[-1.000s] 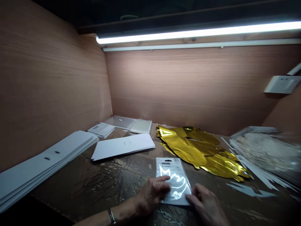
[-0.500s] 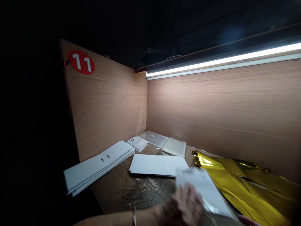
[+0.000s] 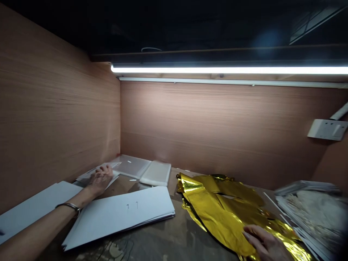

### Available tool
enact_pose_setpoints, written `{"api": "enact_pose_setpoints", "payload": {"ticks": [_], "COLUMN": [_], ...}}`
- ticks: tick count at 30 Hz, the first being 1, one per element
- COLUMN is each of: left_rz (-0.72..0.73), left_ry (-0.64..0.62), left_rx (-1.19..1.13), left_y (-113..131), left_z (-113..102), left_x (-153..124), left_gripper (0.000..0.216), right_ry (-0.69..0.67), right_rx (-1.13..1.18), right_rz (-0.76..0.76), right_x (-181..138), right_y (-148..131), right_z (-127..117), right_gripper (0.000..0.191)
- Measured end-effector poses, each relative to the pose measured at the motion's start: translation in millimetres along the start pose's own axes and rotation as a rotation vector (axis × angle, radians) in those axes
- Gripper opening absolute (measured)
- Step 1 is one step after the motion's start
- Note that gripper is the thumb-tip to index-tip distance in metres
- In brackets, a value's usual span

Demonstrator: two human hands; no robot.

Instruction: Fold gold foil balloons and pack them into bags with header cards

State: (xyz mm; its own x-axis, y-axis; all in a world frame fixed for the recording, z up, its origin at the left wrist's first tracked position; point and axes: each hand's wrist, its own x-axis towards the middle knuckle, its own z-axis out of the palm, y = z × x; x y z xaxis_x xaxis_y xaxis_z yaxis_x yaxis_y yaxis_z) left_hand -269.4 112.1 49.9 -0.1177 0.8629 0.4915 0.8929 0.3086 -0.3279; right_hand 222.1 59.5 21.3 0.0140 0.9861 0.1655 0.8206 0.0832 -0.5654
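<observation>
My left hand [image 3: 100, 178] reaches to the far left corner and rests flat on a small stack of printed leaflets [image 3: 86, 176], fingers spread over them. My right hand [image 3: 263, 242] lies at the lower right on a pile of crumpled gold foil sheets [image 3: 225, 214], fingers on the foil's near edge. A stack of white cards [image 3: 122, 215] lies between the two hands. The clear packet from the earlier frames is out of view.
A second stack of white cards [image 3: 32, 208] lies along the left wall. Clear plastic bags [image 3: 143, 169] sit in the back corner. A heap of white and clear packets [image 3: 312, 212] fills the right side. Wooden walls enclose the bench; a socket [image 3: 327, 129] is on the right wall.
Both hands have left the clear packet, which is gone from sight. My left hand went out to the leaflets in the corner and my right hand moved onto the gold foil.
</observation>
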Motion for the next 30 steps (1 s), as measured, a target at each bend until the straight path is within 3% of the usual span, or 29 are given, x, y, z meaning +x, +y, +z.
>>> {"api": "enact_pose_setpoints", "payload": {"ticks": [7, 10, 13, 16, 19, 21, 25, 30], "left_rz": [-0.045, -0.053, -0.045, 0.110, 0.363, 0.449, 0.497, 0.458], "left_ry": [-0.179, -0.247, -0.244, -0.152, -0.104, -0.118, -0.149, -0.178], "left_rx": [-0.059, -0.111, -0.156, -0.390, -0.776, -0.838, -0.946, -1.117], "left_y": [-2.6, -1.6, 11.9, 50.7, 113.2, 158.1, 226.7, 258.1], "left_z": [40.8, 46.9, 39.3, 19.5, 3.4, 1.9, 15.4, 21.9], "left_x": [12.5, 20.6, 33.9, 49.0, 62.2, 70.2, 84.5, 94.0], "left_gripper": [0.031, 0.025, 0.028, 0.033, 0.034, 0.037, 0.038, 0.021], "right_ry": [0.020, 0.015, -0.006, -0.063, -0.096, -0.096, -0.112, -0.124], "right_rx": [-0.180, -0.233, -0.276, -0.340, -0.378, -0.386, -0.381, -0.352], "right_rz": [-0.016, -0.021, -0.104, -0.233, -0.257, -0.243, -0.250, -0.263], "right_x": [57.9, 81.2, 91.2, 88.3, 83.3, 83.0, 87.2, 86.2], "right_y": [10.4, -6.2, -35.6, -64.3, -78.2, -77.1, -61.4, -45.3], "right_z": [14.4, 30.9, 55.4, 82.4, 102.6, 110.5, 118.1, 123.0], "right_gripper": [0.025, 0.034, 0.051, 0.060, 0.053, 0.049, 0.045, 0.050]}}
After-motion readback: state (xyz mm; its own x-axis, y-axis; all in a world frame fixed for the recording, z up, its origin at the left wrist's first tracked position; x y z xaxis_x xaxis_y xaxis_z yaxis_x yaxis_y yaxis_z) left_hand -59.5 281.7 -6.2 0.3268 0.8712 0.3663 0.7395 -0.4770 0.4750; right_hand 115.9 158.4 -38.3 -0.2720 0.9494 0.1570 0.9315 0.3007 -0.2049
